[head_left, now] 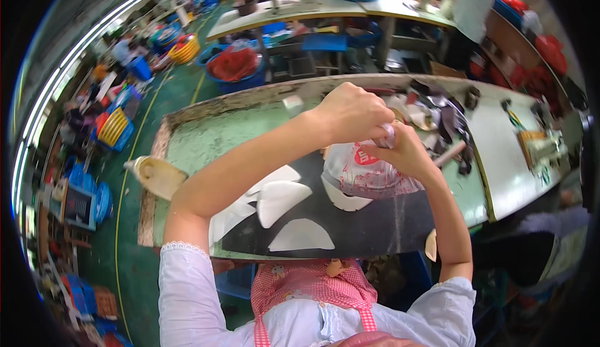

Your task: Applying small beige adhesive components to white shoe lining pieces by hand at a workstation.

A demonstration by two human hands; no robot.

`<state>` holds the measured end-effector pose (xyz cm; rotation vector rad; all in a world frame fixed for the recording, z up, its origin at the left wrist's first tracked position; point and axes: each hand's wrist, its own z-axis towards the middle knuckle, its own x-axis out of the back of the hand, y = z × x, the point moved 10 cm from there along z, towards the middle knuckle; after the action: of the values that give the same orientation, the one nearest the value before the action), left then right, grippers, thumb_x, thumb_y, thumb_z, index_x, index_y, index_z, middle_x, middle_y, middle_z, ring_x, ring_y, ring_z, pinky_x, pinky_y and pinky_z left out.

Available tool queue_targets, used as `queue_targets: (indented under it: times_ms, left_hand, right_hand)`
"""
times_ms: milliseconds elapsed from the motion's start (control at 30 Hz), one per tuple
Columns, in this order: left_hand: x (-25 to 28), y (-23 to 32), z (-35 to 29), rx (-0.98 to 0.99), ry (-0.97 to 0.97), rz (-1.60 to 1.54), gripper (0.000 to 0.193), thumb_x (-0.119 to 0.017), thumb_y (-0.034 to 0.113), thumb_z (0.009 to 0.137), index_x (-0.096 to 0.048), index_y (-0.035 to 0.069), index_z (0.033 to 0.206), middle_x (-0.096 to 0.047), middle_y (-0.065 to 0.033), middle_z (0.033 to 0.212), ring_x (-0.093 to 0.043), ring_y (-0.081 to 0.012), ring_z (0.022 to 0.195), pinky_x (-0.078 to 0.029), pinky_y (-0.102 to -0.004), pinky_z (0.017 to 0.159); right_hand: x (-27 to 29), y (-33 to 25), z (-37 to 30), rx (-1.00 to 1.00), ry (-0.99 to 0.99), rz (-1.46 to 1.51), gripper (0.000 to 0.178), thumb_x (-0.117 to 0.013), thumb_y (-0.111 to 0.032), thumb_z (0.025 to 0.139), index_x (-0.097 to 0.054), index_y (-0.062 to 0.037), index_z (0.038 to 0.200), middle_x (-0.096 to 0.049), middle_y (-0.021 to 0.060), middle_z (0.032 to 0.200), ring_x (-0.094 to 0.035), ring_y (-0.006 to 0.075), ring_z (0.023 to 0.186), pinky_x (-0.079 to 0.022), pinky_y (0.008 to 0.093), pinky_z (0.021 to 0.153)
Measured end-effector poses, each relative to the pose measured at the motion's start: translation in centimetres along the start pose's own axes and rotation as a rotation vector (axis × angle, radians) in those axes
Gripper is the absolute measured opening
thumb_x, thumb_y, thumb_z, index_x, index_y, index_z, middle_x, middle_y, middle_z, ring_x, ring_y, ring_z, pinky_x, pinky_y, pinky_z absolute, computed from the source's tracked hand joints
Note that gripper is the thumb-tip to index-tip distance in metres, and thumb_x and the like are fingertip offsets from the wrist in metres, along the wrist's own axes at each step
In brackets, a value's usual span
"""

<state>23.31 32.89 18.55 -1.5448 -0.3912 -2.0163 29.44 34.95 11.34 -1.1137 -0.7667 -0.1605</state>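
Observation:
A thin, pale plastic bag [390, 181] with red print hangs over the black mat [369, 231], bulging with contents I cannot make out. My left hand [355, 114] is closed in a fist at the bag's gathered neck. Just to its right, my right hand [407, 152] grips the same neck, thumb pointing left. Several white curved, flat pieces lie on and beside the mat: a fan-shaped piece [282, 201], a half-round piece [302, 235] near the front edge, and a piece [342, 198] partly under the bag.
A cream plastic bottle [159, 177] lies at the table's left rim. Dark strips and scraps [447, 113] are heaped at the back right. Beyond stand a long bench [294, 11] and a blue tub [240, 83]. A person [473, 9] stands at the far right.

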Motion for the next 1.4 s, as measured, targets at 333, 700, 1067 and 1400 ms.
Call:
queue_targets:
  times_ms: [333,700,1067,1400]
  left_hand:
    - [3.6,4.5,3.6,-0.183,0.407,-0.222,0.039,-0.066,0.014,0.090,-0.063,0.018,0.129,-0.049,-0.0124,0.145,-0.053,-0.0334,0.128,-0.044,-0.0450,0.108]
    - [-4.4,0.0,-16.9,0.346,-0.074,-0.481,0.021,-0.066,0.002,0.085,-0.073,0.011,0.101,-0.066,-0.0083,0.117,-0.061,-0.0294,0.113,-0.050,-0.0400,0.096]
    - [-12.2,13.7,-26.6,0.556,-0.211,-0.580,0.061,-0.067,0.027,0.091,-0.048,0.009,0.147,-0.039,-0.0148,0.157,-0.035,-0.0325,0.147,-0.025,-0.0523,0.121]
    - [-15.9,15.0,-29.1,0.499,-0.049,-0.430,0.066,-0.066,0.043,0.090,-0.045,0.026,0.151,-0.032,-0.0100,0.163,-0.026,-0.0285,0.152,-0.017,-0.0582,0.122]
  right_hand:
    - [12.4,13.4,-9.2,-0.210,0.432,-0.046,0.019,-0.071,-0.025,0.095,-0.078,-0.0112,0.105,-0.075,0.0072,0.085,-0.067,0.0099,0.077,-0.052,0.0321,0.072]
    - [32.2,36.0,-18.3,-0.383,0.974,-0.841,0.078,-0.049,-0.069,0.095,-0.073,0.0046,0.093,-0.067,0.0291,0.079,-0.066,0.0484,0.086,-0.048,0.0570,0.076]
    - [33.1,33.9,-18.4,-0.476,0.997,-0.837,0.056,-0.064,-0.047,0.092,-0.067,-0.0012,0.123,-0.073,0.0201,0.097,-0.071,0.0357,0.093,-0.056,0.0469,0.081]
    - [-8.9,6.3,-10.4,0.250,-0.148,-0.419,0.060,-0.070,0.009,0.077,-0.062,-0.0132,0.133,-0.059,0.0108,0.136,-0.057,0.0317,0.115,-0.045,0.0433,0.102]
